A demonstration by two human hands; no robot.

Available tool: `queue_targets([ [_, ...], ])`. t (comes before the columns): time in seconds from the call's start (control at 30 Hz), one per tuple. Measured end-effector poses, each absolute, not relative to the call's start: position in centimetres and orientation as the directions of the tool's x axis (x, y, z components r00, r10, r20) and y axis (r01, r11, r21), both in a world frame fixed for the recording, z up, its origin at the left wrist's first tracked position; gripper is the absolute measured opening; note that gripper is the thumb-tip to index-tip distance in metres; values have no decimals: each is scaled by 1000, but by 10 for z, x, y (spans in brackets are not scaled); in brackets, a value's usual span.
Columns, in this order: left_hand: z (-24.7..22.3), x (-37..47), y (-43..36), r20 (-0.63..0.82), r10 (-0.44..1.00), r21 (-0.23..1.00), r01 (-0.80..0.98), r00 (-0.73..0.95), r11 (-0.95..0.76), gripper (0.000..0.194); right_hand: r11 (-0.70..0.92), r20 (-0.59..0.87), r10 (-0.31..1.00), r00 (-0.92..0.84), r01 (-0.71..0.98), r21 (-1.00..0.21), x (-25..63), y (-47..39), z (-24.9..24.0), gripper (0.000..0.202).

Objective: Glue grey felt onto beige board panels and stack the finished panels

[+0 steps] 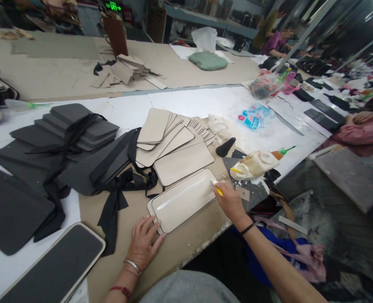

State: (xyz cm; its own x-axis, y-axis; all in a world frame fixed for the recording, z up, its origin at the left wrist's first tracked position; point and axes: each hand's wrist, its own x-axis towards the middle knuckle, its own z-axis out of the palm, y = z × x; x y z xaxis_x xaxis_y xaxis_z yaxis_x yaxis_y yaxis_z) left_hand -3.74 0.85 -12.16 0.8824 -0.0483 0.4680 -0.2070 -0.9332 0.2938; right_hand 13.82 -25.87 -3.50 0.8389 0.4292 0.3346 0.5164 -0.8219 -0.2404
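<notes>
A beige rounded panel [186, 200] lies in front of me, partly over another, with a wet-looking shiny streak along its length. My right hand [230, 201] grips a small yellow-handled brush [218, 190], its whitish tip at the panel's right end. Flat at the near left corner, my left hand [145, 237] rests its stretched fingers on the panel edges. Just beyond, more beige panels [183, 162] are fanned out. A glue-smeared container [255, 164] with a second yellow tool lies to the right of my right hand.
Dark grey panels [79, 126] tied with black ribbon [115, 189] fill the left side. A dark cone-shaped object [226, 147] stands behind the work. Cardboard scraps [123, 70] and a green cushion-like bundle [207, 61] lie farther back. A person's pink sleeve [363, 132] is at right.
</notes>
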Motion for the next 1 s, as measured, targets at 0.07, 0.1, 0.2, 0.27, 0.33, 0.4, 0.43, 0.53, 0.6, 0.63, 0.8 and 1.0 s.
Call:
queue_targets([
  [0.07,-123,-38,8,471,-44,304,-210,881,-929,31,-821,300,486,821,546,-165,119,-246,-40,19],
  [0.1,-124,-38,8,470,-41,308,-208,882,-928,31,-815,287,505,814,559,-150,109,-237,-41,18],
  [0.2,-124,-39,8,459,-30,321,-197,888,-926,30,-780,277,544,792,599,-181,74,-206,-40,15],
  [0.27,-123,-39,8,457,-19,333,-191,889,-924,29,-746,276,557,783,618,-249,51,-184,-38,15],
  [0.33,-121,-39,7,457,-9,344,-186,889,-921,29,-701,261,567,782,623,-346,31,-166,-37,16],
  [0.4,-119,-39,6,451,3,355,-176,892,-918,27,-639,240,575,782,612,-466,17,-154,-35,15],
  [0.43,-119,-39,6,447,8,360,-172,894,-917,27,-600,240,576,781,604,-525,13,-152,-34,15],
  [0.53,-118,-40,5,431,27,379,-153,902,-913,28,-516,291,510,810,558,-650,17,-156,-30,15],
  [0.6,-118,-41,5,416,42,397,-139,909,-907,29,-524,295,394,871,476,-706,26,-164,-30,16],
  [0.63,-119,-41,5,407,50,407,-132,912,-904,29,-532,262,327,908,406,-743,30,-167,-31,17],
  [0.8,-119,-42,5,391,65,441,-125,918,-889,29,-426,-47,207,977,47,-903,34,-174,-45,28],
  [1.0,-118,-41,5,409,51,413,-135,911,-901,27,-614,79,45,996,90,-785,67,-225,-52,35],
])
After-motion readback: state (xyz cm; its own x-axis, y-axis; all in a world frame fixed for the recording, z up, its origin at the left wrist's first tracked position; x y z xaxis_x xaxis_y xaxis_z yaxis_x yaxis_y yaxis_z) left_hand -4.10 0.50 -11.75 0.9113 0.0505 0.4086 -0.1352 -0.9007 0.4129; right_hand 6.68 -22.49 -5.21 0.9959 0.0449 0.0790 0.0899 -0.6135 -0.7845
